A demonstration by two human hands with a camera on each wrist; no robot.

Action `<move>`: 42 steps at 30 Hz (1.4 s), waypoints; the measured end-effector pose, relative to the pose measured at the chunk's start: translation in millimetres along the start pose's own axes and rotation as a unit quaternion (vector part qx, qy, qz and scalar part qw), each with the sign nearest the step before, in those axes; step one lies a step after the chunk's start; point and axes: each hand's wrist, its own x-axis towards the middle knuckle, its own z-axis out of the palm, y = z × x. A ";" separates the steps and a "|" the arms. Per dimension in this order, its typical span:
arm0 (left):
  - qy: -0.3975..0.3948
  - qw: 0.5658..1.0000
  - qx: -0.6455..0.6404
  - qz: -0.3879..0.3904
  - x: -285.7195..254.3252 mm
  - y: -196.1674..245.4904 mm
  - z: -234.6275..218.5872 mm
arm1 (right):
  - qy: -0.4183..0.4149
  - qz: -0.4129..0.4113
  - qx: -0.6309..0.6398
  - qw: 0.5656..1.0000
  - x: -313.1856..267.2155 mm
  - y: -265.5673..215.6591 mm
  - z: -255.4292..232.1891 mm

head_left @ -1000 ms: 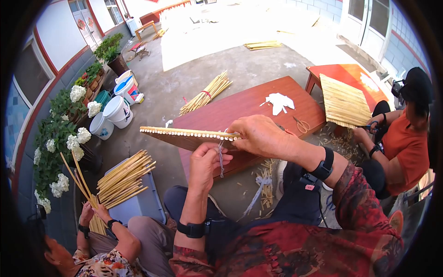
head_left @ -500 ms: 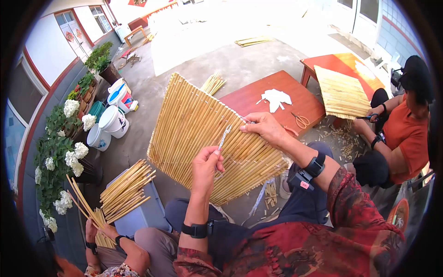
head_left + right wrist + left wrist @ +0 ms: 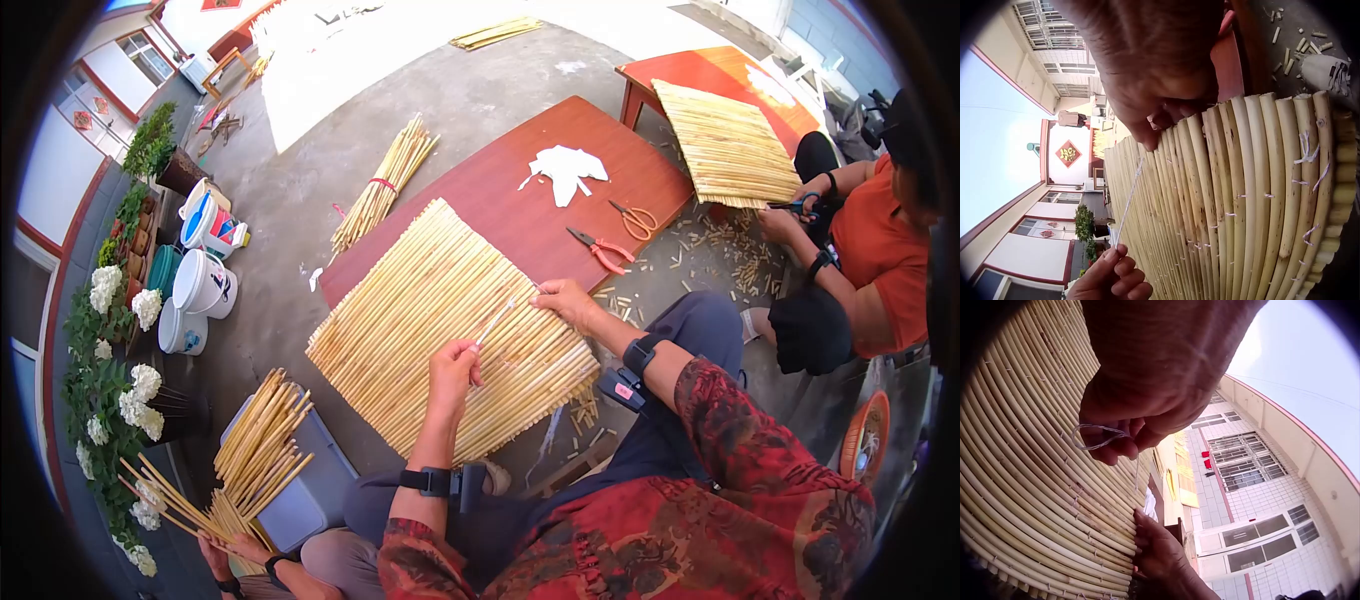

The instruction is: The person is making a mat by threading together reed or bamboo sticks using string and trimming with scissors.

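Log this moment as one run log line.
left hand: pinches string | right hand: pinches string at mat edge | reed mat: tilted on lap | scissors, pliers: on red table

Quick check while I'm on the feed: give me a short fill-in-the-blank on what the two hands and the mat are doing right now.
1. The left hand pinches a thin white ____ stretched to the right hand.
2. Both hands work over a mat made of pale ____ laid side by side.
3. On the red table behind the mat lie orange-handled scissors and red-handled ____.

Missing words: string; stalks; pliers
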 end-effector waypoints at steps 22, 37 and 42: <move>0.016 0.997 -0.078 0.000 53.2 15.0 25.5 | -0.083 -0.191 -0.411 0.888 43.3 -0.3 -0.9; 0.138 0.981 0.131 -0.029 59.7 -8.6 -11.7 | -0.148 -0.091 -0.339 0.924 52.3 8.3 -7.0; 0.177 0.766 0.569 0.241 41.1 -10.5 32.9 | -0.105 -0.180 -0.320 0.924 52.6 13.6 -6.0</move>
